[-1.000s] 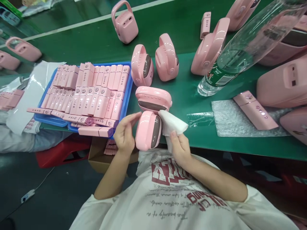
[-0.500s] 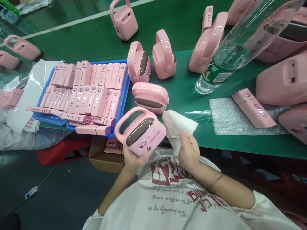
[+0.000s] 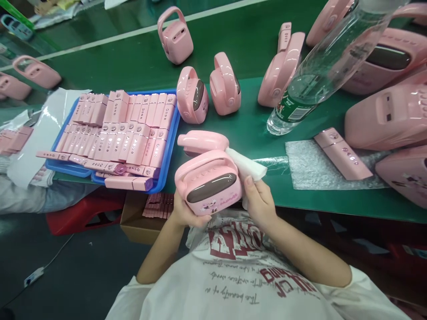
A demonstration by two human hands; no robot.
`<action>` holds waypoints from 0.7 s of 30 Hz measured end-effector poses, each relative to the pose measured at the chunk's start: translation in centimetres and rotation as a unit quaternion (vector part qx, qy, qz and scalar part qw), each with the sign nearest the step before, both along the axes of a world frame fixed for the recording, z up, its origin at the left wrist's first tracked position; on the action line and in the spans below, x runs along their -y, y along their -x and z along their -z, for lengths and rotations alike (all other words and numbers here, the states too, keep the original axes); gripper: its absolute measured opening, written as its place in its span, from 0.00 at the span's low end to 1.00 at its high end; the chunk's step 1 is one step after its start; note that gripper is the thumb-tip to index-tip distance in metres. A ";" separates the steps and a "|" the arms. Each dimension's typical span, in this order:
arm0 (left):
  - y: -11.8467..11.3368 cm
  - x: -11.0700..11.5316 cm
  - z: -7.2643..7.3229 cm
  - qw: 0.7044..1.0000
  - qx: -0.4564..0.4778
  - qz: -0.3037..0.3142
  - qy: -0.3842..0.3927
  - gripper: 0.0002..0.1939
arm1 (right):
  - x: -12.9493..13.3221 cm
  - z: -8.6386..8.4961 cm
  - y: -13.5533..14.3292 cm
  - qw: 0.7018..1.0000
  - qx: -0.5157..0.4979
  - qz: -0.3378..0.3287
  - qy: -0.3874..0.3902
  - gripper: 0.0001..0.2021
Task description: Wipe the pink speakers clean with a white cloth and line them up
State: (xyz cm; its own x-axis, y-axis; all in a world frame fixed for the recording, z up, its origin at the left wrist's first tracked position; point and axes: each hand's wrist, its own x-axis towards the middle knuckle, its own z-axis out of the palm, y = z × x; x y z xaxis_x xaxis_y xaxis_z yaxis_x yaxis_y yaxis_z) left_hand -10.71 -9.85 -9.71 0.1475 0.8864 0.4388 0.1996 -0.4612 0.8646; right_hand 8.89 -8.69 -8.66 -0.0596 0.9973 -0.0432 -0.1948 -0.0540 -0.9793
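Note:
My left hand (image 3: pixel 187 212) grips a glossy pink portable speaker (image 3: pixel 213 186) from below and its left side. The speaker has a carrying handle, a dark oval window and a cartoon print on its front, which is tilted up toward me. My right hand (image 3: pixel 260 202) pinches a folded white cloth (image 3: pixel 248 166) against the speaker's right side. Just behind it on the table lies another pink speaker (image 3: pixel 203 140), partly covered by the held one.
Blue trays (image 3: pixel 171 149) of pink button-covered sticks stand at the left. Two pink speakers (image 3: pixel 193 100) are upright behind my hands. A leaning water bottle (image 3: pixel 296 100), bubble wrap (image 3: pixel 295 171) bearing a pink stick (image 3: pixel 343 153), and more speakers (image 3: pixel 380 115) occupy the right.
The held speaker has moved right and turned, its top now tipped more toward view. The cloth has come against its right side. The speaker behind it now sits at a different angle.

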 end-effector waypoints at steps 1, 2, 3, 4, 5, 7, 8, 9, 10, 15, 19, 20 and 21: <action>-0.1 -0.6 -0.4 1.000 0.010 0.006 -0.014 0.40 | -0.3 0.1 0.0 1.000 0.001 0.006 0.005 0.24; -0.3 -1.1 -0.8 1.000 0.016 0.009 -0.021 0.40 | -0.5 0.2 0.0 1.000 0.005 0.009 0.003 0.23; -0.4 -1.4 -1.0 1.000 0.017 0.007 -0.021 0.40 | -0.8 0.1 -0.1 1.000 0.010 0.012 -0.003 0.23; -0.5 -1.7 -1.1 1.000 0.016 0.001 -0.022 0.41 | -1.0 -0.1 -0.2 1.000 0.017 0.015 -0.010 0.23; -0.5 -1.8 -1.1 1.000 0.014 -0.007 -0.023 0.41 | -1.3 -0.4 -0.4 0.999 0.025 0.024 -0.019 0.23; -0.6 -2.0 -1.0 0.999 0.013 -0.018 -0.025 0.41 | -2.0 -1.2 -0.6 0.997 0.054 0.054 -0.030 0.24; -0.5 -2.0 -0.8 0.999 0.016 -0.016 -0.022 0.41 | -2.5 -1.6 -0.8 0.995 0.074 0.067 -0.030 0.25; -0.5 -2.0 -0.7 1.000 0.020 -0.013 -0.019 0.41 | -2.9 -1.9 -0.9 0.992 0.093 0.075 -0.028 0.26; -0.5 -2.0 -0.5 1.000 0.025 -0.008 -0.016 0.41 | -3.4 -2.2 -0.9 0.990 0.111 0.078 -0.024 0.27; 0.0 -1.6 0.0 0.999 0.049 0.001 -0.009 0.42 | -4.3 -2.5 -0.8 0.989 0.132 0.064 -0.028 0.27; 0.4 -1.2 0.1 0.999 0.040 0.016 -0.016 0.40 | -3.2 -2.2 -1.1 0.989 0.110 0.084 -0.053 0.24; 0.5 -1.1 0.1 0.999 0.036 0.015 -0.022 0.40 | -2.8 -2.1 -1.3 0.987 0.114 0.089 -0.067 0.23; 0.4 -1.0 0.1 0.999 0.034 0.014 -0.028 0.40 | -2.3 -1.9 -1.5 0.984 0.127 0.093 -0.089 0.22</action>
State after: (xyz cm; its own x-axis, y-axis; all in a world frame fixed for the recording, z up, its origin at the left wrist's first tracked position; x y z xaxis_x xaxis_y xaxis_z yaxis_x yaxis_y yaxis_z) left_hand -11.13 -8.88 -9.83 0.1405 0.8566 0.4965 0.1282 -0.5130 0.8488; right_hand 10.39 -6.42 -6.71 0.1140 0.9832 0.1424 0.0678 0.1353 -0.9885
